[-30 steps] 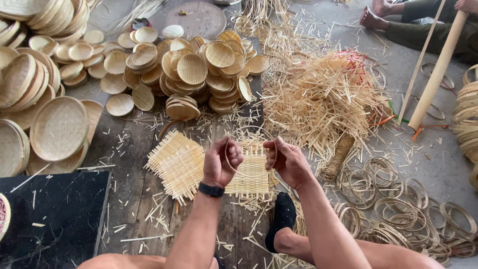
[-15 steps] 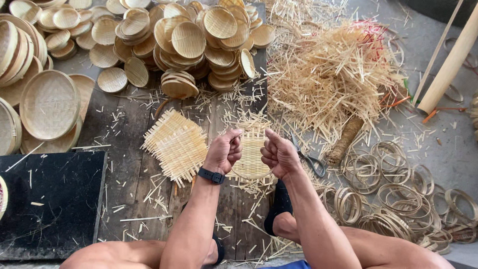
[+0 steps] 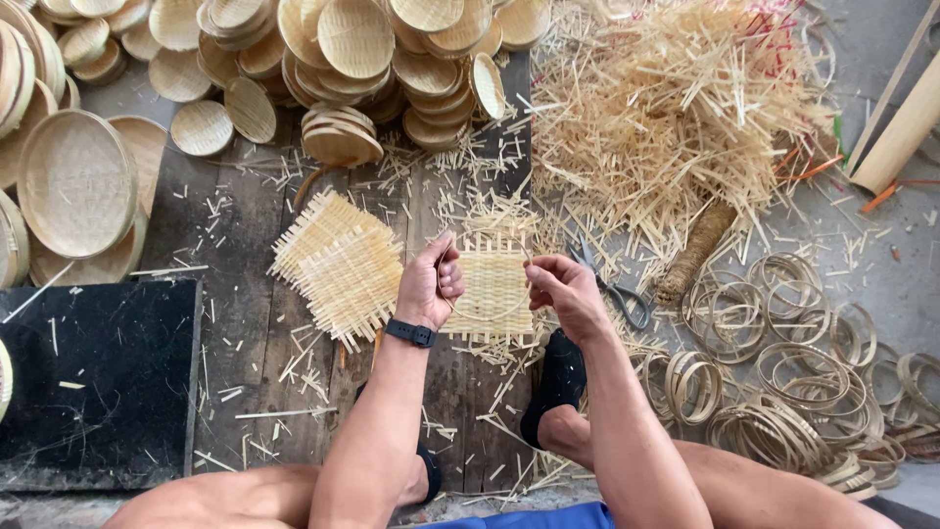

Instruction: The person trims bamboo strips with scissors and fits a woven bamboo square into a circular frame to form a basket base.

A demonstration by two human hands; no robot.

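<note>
My left hand (image 3: 431,284), with a black wristband, is closed on one end of a thin bamboo strip (image 3: 487,315) that curves down in a loop. My right hand (image 3: 560,289) pinches the strip's other end. Both hands hover just above a square woven bamboo mat (image 3: 494,284) lying on the wooden boards. A stack of similar woven mats (image 3: 338,260) lies just left of my left hand. Scissors (image 3: 612,289) rest on the floor right of my right hand.
Many round woven trays (image 3: 352,39) are piled at the top, with larger ones (image 3: 73,181) at left. A heap of bamboo slivers (image 3: 676,108) lies upper right, bamboo rings (image 3: 783,382) at right, a black slab (image 3: 93,382) lower left, a bamboo pole (image 3: 896,132) far right.
The view has shifted, so everything sits higher in frame. My hands have drawn slightly apart and the thin strip now hangs in a loop between them.
</note>
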